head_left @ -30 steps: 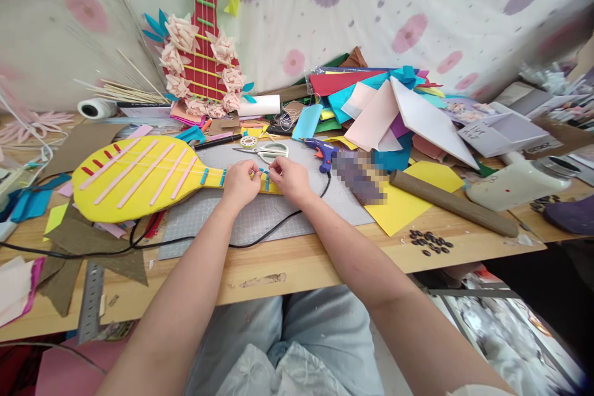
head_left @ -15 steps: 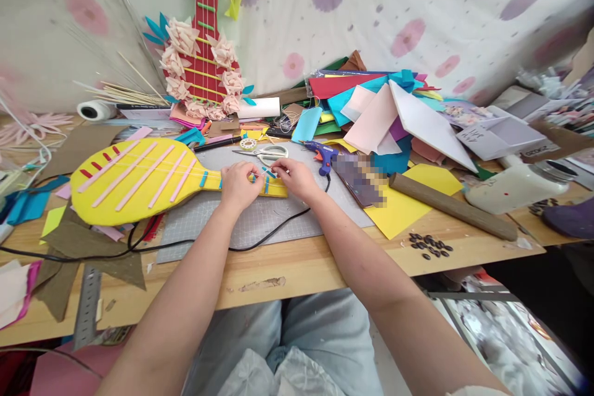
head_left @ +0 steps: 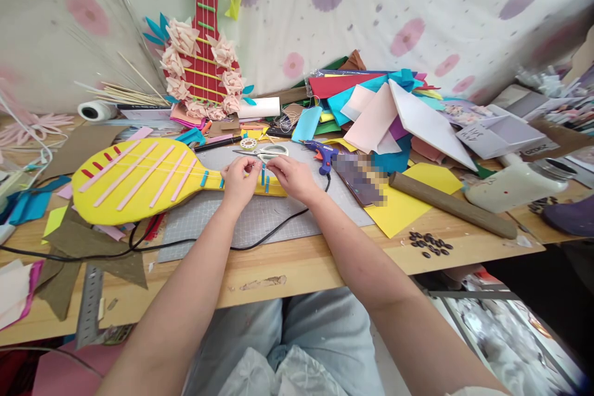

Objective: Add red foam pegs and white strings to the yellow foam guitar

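A yellow pipa-shaped paper instrument (head_left: pixel 134 213) lies on the table with its neck to the right, bearing pink strips, red pieces and small blue bars. Thin white string (head_left: pixel 162 170) runs along its body toward the neck. Over the neck, my left hand (head_left: pixel 240 182) is closed in a pinch on the white string. Just right of it, my right hand (head_left: pixel 294 180) also pinches, with the fine string between its fingertips; its exact course is hard to see. White-handled scissors (head_left: pixel 273 150) lie behind my hands.
A grey cutting mat (head_left: pixel 260 229) lies beneath, crossed by a black cable (head_left: pixel 290 218). To the right are a blue glue gun (head_left: pixel 325 158), a phone (head_left: pixel 355 179), yellow paper (head_left: pixel 394 219) and a brown roll (head_left: pixel 450 204). A red flowered instrument (head_left: pixel 204 62) stands behind.
The fingertips of both hands have shifted slightly up and to the left above the neck, still pinching. The instrument has barely moved.
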Tool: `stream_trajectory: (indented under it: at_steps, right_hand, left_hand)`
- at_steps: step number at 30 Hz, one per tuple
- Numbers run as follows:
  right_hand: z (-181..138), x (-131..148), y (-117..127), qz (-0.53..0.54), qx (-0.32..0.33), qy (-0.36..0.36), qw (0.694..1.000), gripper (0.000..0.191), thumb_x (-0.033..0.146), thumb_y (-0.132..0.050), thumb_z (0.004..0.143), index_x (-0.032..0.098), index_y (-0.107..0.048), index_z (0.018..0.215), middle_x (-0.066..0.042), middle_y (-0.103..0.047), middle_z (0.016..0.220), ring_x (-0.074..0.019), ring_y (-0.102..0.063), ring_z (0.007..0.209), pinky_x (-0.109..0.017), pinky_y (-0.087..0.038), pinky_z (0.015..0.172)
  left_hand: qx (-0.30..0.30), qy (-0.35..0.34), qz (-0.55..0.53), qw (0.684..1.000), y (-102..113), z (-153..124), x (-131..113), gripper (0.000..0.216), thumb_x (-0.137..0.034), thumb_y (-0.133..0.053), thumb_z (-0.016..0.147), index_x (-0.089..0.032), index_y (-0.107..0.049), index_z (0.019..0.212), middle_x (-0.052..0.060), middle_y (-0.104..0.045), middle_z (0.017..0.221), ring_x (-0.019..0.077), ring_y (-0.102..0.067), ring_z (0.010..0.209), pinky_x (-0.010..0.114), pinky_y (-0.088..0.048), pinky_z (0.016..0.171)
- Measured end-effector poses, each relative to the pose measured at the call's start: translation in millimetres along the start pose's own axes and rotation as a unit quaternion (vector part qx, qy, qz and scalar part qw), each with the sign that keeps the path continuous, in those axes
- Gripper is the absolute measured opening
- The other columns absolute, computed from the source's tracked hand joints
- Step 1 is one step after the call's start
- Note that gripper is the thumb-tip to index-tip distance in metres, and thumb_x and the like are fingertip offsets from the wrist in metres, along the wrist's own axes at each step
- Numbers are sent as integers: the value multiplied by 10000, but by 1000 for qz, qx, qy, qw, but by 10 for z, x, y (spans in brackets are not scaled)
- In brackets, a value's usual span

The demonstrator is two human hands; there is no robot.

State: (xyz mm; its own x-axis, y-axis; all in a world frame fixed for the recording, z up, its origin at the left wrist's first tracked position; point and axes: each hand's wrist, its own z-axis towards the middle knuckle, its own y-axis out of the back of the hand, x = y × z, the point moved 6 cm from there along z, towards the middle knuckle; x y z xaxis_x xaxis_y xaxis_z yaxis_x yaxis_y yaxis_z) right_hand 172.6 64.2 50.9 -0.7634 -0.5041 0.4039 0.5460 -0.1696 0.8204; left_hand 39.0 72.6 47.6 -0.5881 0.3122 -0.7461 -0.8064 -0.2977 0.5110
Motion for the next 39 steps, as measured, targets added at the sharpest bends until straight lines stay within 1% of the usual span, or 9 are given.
stream_trajectory:
  at_steps: [4,9,12,19,25,30,32,34,39]
  right_hand:
    - [-9,-3,-44,19,12,12,1000,251,278,-373,925,195,-600,993,-54,-653,1002,-158,-574,902,-240,-385,702]
    - [-21,-51,-83,4,40,-4,999,249,280,-367,920,199,-596,978,-38,-669,935,-151,-586,819,-243,-379,681]
    - [-24,-26,-47,-33,49,3,998,255,281,-363,920,200,-600,967,-47,-673,940,-166,-589,840,-250,-371,675]
    - [-36,78,-14,-93,74,60,991,219,224,-403,881,189,-615,927,-67,-658,905,-189,-569,862,-270,-358,665]
    - [-25,71,-8,-107,45,85,990,231,241,-402,890,168,-620,909,-95,-623,920,-215,-502,940,-302,-378,731]
    - [-29,71,-24,-69,5,89,994,219,241,-412,882,162,-616,903,-104,-601,976,-213,-474,981,-316,-393,807]
    - [-31,50,-38,-36,-9,73,997,208,235,-416,875,163,-609,906,-97,-603,985,-195,-495,955,-302,-400,802]
    - [-31,13,-61,4,-11,47,999,190,229,-426,861,166,-602,895,-75,-620,924,-172,-526,876,-280,-409,753]
    - [-19,-78,-106,90,-10,-9,996,119,223,-474,798,176,-583,795,-18,-623,770,-130,-537,700,-232,-393,628]
  left_hand:
    - [29,-15,21,999,-31,-9,-4,75,-237,-555,777,-194,-580,721,11,-614,762,151,-539,738,305,-364,765]
    - [66,-62,111,990,-79,-60,-45,50,-196,-588,752,-212,-595,799,19,-607,798,186,-551,816,379,-290,913]
    - [74,-87,149,982,-100,-80,-72,92,-210,-621,722,-217,-596,810,23,-598,791,211,-548,865,390,-275,930]
    - [107,-117,169,973,-159,-90,-79,37,-216,-590,758,-206,-595,722,30,-614,770,217,-554,843,395,-278,902]
    - [107,-119,166,973,-145,-87,-93,50,-211,-572,768,-200,-603,729,35,-631,803,216,-564,842,396,-293,882]
    - [118,-111,137,977,-139,-75,-90,43,-190,-570,748,-196,-602,719,34,-650,799,212,-580,826,366,-350,823]
    - [120,-112,121,979,-137,-64,-87,35,-184,-578,734,-193,-607,715,36,-656,787,210,-587,808,349,-376,791]
    - [123,-112,110,980,-133,-55,-81,35,-181,-582,725,-193,-614,717,37,-668,794,209,-593,806,339,-395,782]
    - [126,-118,117,978,-123,-56,-71,89,-186,-559,735,-210,-636,774,15,-699,843,197,-606,844,359,-371,926]
